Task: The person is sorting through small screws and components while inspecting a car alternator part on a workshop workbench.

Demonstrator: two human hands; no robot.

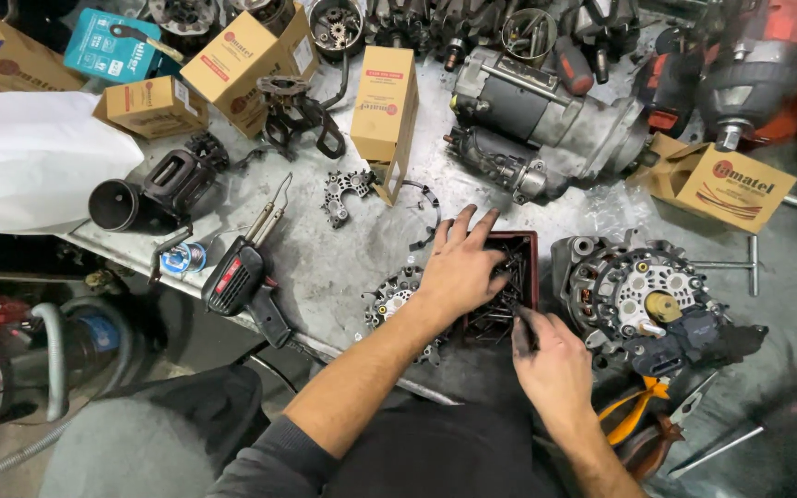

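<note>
Red tray [529, 242] of screws mostly hidden under left hand [461, 267], fingers spread; right hand [551, 355] fingers pinched, item indiscernible.

Workbench [325, 267]: bare sheet metal, dull grey, scuffed and smeared with dark grime. Small tray [526, 242]: dark red, matt, holding thin dark metal screws [500, 314]; alternator [643, 295] beside it is rough cast metal, pale grey, with black plastic parts. Boxes [385, 101] are plain matt cardboard; soldering gun [237, 277] has a glossy black plastic body.
</note>
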